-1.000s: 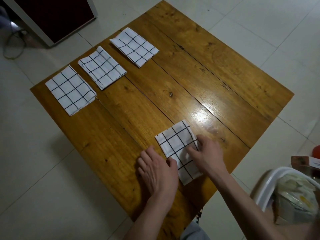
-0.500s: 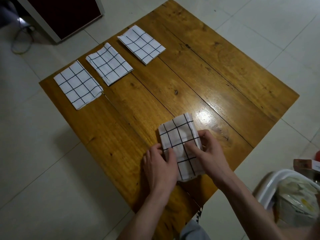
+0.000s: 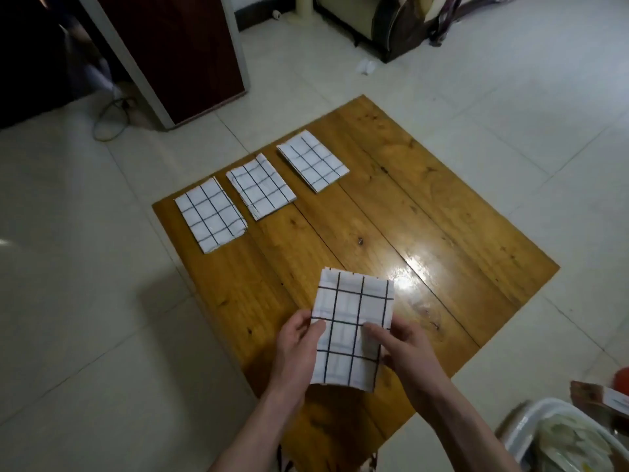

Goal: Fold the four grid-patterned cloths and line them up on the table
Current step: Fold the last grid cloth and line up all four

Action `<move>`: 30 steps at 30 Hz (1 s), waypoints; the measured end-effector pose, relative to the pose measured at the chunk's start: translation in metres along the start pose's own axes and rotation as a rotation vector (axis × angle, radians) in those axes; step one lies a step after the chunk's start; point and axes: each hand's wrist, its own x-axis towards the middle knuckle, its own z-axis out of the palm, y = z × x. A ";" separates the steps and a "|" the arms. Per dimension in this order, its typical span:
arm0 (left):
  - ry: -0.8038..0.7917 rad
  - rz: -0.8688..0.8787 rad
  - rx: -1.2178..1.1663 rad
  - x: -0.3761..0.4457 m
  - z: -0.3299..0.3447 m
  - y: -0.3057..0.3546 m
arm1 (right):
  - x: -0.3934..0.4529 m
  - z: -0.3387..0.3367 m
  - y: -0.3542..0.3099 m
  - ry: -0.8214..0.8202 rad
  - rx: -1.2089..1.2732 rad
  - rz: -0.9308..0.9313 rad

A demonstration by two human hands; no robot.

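Three folded white cloths with black grid lines lie in a row along the far left edge of the wooden table point(image 3: 442, 212): the left cloth point(image 3: 211, 214), the middle cloth point(image 3: 260, 185) and the right cloth point(image 3: 312, 160). A fourth folded grid cloth point(image 3: 352, 321) is held just above the near part of the table. My left hand point(image 3: 295, 349) pinches its left edge. Its right edge is gripped by my right hand point(image 3: 403, 347), thumb on top.
A dark red cabinet point(image 3: 177, 56) stands on the tiled floor beyond the table's far left corner, with a cable point(image 3: 109, 120) beside it. A white basket point(image 3: 565, 437) with items sits at the lower right. Furniture point(image 3: 384, 25) stands at the far back.
Both hands have picked the fourth cloth up off the table and turned it upright in front of me. The view has tilted up, showing more of the room.
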 end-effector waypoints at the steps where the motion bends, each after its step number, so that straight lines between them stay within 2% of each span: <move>1: 0.002 0.006 -0.009 -0.009 -0.004 0.012 | -0.008 0.004 -0.010 -0.003 0.006 0.014; 4: 0.016 0.024 -0.036 -0.039 -0.017 0.048 | -0.036 0.017 -0.045 -0.020 -0.006 0.008; 8: 0.047 0.049 -0.075 -0.089 -0.040 0.092 | -0.081 0.038 -0.096 -0.060 -0.076 -0.099; 17: 0.301 0.208 -0.084 -0.199 -0.113 0.162 | -0.164 0.102 -0.191 -0.326 -0.203 -0.235; 25: 0.490 0.324 -0.160 -0.259 -0.205 0.197 | -0.198 0.197 -0.236 -0.497 -0.201 -0.371; 30: 0.541 0.403 -0.168 -0.259 -0.270 0.218 | -0.197 0.267 -0.250 -0.500 -0.237 -0.490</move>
